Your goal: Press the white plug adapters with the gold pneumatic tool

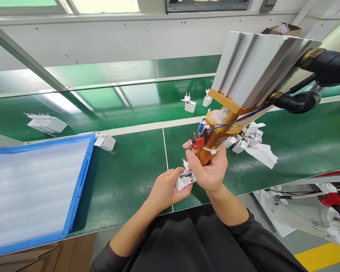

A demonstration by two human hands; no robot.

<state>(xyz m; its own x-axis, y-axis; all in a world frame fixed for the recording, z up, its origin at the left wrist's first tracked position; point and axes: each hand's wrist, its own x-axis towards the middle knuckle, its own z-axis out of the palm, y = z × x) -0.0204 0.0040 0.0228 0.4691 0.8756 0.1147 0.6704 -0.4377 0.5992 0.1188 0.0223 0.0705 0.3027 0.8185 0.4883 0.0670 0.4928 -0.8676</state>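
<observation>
My left hand (166, 189) grips a white plug-in charger housing (184, 182) low over the green bench, its open side facing up and small parts visible inside. My right hand (212, 170) is wrapped round the gold barrel of a pneumatic glue dispenser (215, 141), which has a red switch (198, 142) and a thin wire along it. A large grey metal cylinder (252, 68) forms its upper end. The barrel's lower end comes down close to the housing; its tip is hidden behind my fingers, so contact cannot be made out.
A blue-rimmed tray (82, 185) with a white lining lies at left, a white charger (105, 141) at its corner. More chargers (47, 122) stand at the back left, others (189, 104) behind the dispenser. Several open housings (240, 143) and white paper (263, 155) lie at right. Black hoses (328, 66) run off right.
</observation>
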